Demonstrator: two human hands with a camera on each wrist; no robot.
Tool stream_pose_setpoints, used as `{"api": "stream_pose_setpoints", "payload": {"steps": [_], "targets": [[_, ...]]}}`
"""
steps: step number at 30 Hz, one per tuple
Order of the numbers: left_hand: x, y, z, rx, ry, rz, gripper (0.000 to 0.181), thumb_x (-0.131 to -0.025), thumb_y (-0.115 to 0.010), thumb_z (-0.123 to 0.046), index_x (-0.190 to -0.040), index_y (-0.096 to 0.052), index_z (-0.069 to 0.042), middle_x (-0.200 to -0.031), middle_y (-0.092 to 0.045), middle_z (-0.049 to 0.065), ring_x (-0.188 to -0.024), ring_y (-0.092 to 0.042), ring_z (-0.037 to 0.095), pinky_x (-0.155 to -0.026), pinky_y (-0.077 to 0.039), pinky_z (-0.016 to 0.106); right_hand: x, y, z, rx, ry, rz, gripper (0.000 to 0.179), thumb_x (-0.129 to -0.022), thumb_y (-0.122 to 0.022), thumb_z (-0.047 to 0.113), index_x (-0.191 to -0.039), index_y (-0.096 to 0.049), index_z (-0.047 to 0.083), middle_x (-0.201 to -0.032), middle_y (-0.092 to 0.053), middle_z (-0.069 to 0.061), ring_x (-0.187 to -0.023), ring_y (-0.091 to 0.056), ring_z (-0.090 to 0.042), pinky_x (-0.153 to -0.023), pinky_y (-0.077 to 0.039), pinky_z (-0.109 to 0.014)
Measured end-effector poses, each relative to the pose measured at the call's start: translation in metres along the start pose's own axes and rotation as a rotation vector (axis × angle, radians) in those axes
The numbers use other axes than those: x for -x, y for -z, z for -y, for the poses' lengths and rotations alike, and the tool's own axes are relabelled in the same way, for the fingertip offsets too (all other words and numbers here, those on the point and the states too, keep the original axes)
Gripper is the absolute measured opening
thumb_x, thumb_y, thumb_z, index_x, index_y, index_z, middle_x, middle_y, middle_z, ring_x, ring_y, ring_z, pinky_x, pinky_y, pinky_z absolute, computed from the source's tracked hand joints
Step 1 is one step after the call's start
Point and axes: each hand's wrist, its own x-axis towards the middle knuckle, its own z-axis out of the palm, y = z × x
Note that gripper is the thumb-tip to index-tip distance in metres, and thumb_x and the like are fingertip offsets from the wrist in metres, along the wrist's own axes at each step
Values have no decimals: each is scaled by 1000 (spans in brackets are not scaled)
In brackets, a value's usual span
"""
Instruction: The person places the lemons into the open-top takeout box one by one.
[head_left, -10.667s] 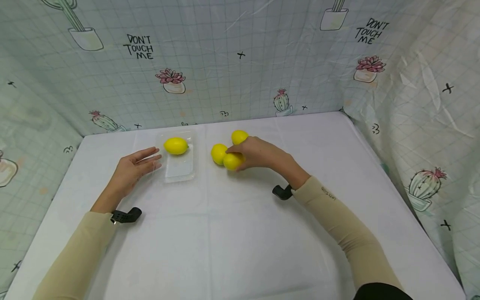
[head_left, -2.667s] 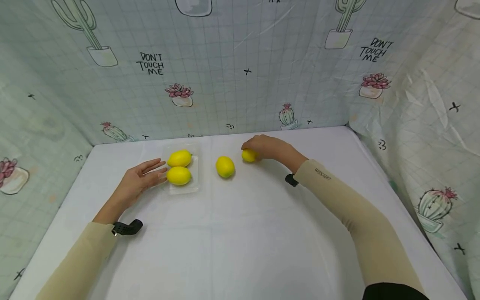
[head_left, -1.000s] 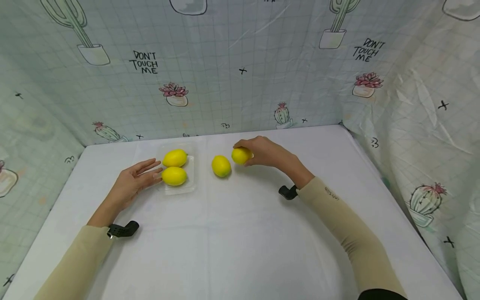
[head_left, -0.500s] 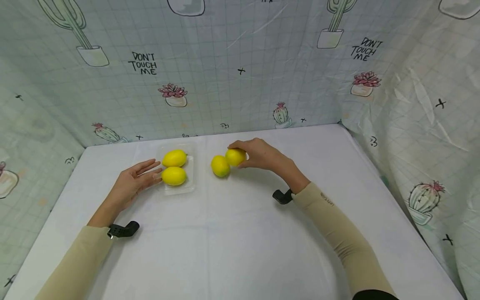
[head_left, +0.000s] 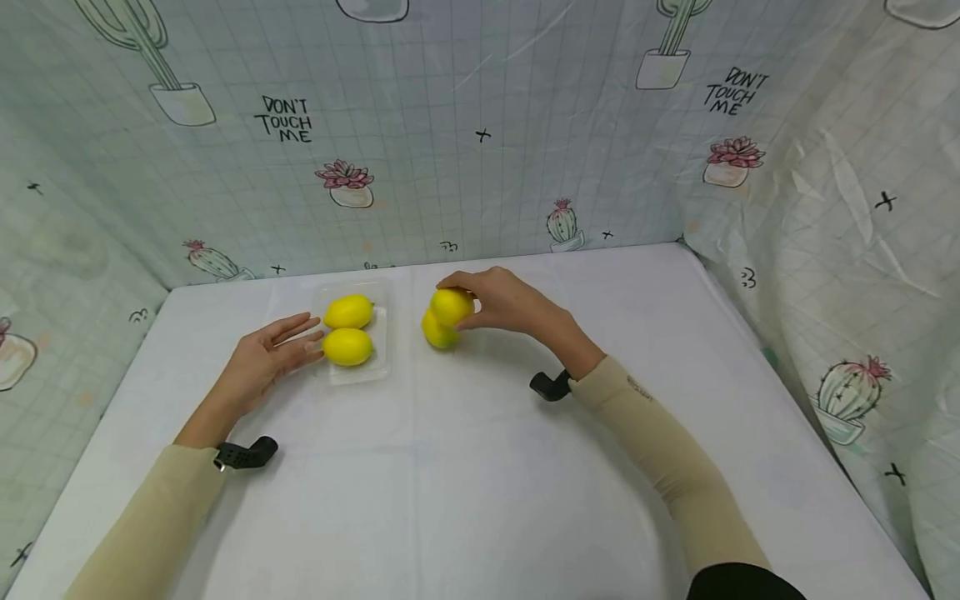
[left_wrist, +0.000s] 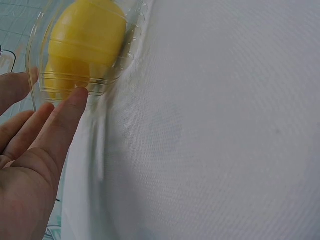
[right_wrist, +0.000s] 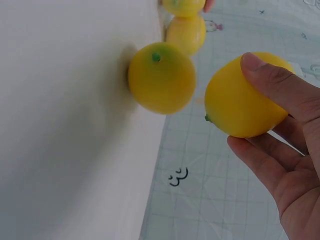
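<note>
My right hand (head_left: 513, 302) grips a yellow lemon (head_left: 452, 307) between thumb and fingers, lifted off the table. Behind and below it in the head view, a loose lemon (head_left: 437, 334) rests on the cloth, partly covered. The right wrist view shows a gap between the held lemon (right_wrist: 242, 100) and the loose one (right_wrist: 162, 77). A clear plastic tray (head_left: 360, 375) bears two lemons, one at the back (head_left: 348, 311) and one nearer (head_left: 347, 347). Beside its left edge, my left hand (head_left: 258, 367) has its fingers extended; the fingertips (left_wrist: 80, 95) appear against the tray wall (left_wrist: 135, 50).
A white cloth (head_left: 465, 483) covers the table. Patterned curtain (head_left: 420, 167) hangs behind it and along both sides. Each wrist wears a black camera mount, such as the one on the right wrist (head_left: 551, 386).
The right hand took the back lemon, lifted it and carried it left until it overlaps the loose one. Earlier, a second lemon joined the one in the tray. The left hand stays by the tray.
</note>
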Motion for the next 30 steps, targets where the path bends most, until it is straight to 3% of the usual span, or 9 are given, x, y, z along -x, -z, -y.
{"api": "stream_pose_setpoints", "payload": {"steps": [7,14,23,30], "targets": [[5,6,1,22,3,14,73,-102,-64,-19,-161,-23,-3,-165,-27,18,-120,-61,-2,-96,-56,30,-19,-12,9,-14,-3,23,62,-87,-83,32,-139,-57,12,-130,-68,-2,-106,-64,-14,-95,-54,-23],[3,4,4,47,-21,30,74,-102,-64,-18,-160,-23,-1,-165,-28,16,-120,-61,-1,-97,-56,31,-34,-14,19,-8,14,-4,63,-88,-82,36,-140,-55,13,-130,-68,-1,-107,-64,-12,-94,-53,-19],[-1,-2,6,-1,-1,18,73,-102,-65,-22,-161,-26,-5,-165,-28,16,-122,-60,-2,-98,-55,29,-40,-18,25,-16,52,-23,64,-87,-82,37,-139,-56,10,-128,-69,-3,-108,-65,-13,-93,-55,-21],[-2,2,3,19,3,11,72,-102,-64,-20,-161,-25,-5,-166,-26,17,-123,-60,0,-98,-56,31,-52,-24,27,-74,84,-53,65,-87,-82,35,-140,-56,8,-130,-67,-5,-112,-65,-15,-95,-57,-27]]}}
